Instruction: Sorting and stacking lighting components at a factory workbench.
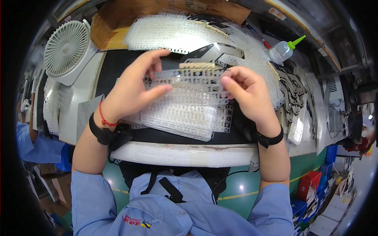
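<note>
Sheet (195, 82), translucent and perforated, was pinched by the right hand (250, 92) at its right edge; the left hand (133, 87) gaped open opposite, contact unclear.

On the chest of the light-blue cloth work shirt (169, 226) we see red stitched-looking lettering (133, 220), in what look like two rows, beside a small blue-and-yellow emblem (146, 225). At the upper right, we find a white rectangular label with reddish marks (277, 13) on the long, pale shelf edge (301, 29); its marks are too small and blurred for us to read.
</note>
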`<state>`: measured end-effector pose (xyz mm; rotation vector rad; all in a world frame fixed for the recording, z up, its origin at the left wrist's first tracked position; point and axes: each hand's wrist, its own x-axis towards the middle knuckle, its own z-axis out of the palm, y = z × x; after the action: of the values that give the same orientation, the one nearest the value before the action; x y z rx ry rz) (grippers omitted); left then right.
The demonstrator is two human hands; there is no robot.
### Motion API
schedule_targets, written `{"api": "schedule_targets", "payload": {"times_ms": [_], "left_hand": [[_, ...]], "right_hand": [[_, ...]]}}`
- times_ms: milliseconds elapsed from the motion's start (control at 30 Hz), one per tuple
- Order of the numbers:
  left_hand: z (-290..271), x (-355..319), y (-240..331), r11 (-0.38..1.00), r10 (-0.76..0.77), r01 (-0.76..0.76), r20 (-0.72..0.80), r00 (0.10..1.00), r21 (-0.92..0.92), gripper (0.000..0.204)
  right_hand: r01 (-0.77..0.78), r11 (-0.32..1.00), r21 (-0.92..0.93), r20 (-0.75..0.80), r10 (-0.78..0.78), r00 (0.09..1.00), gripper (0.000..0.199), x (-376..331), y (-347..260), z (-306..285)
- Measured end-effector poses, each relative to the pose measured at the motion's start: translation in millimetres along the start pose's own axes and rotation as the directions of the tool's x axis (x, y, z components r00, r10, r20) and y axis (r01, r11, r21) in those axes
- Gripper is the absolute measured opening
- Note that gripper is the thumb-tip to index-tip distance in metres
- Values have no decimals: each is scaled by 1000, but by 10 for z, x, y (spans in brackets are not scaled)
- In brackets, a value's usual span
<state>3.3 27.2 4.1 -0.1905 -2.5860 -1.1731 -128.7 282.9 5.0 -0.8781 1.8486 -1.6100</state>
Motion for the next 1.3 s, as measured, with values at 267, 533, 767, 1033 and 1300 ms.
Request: {"api": "schedule_targets", "payload": {"times_ms": [267, 533, 767, 1033, 1300], "left_hand": [[-168, 42, -223, 936, -265, 235, -84, 961, -263, 39], [-166, 40, -207, 891, -301, 261, -52, 952, -373, 31], [-173, 44, -245, 902, -287, 243, -76, 955, -357, 30], [-175, 67, -141, 785, -430, 280, -160, 888, -552, 25], [-208, 82, -309, 783, -394, 303, -56, 918, -544, 20]], "right_hand": [[-20, 999, 37, -218, 28, 976, 17, 28, -13, -166], [-45, 998, 54, -236, 56, 970, 16, 57, -79, -117], [-10, 1000, 13, -192, 12, 981, 32, 66, 7, -172], [-4, 1000, 24, -264, 10, 965, 9, 64, 14, -172], [-35, 998, 48, -302, 48, 952, 16, 71, -3, -187]]}}
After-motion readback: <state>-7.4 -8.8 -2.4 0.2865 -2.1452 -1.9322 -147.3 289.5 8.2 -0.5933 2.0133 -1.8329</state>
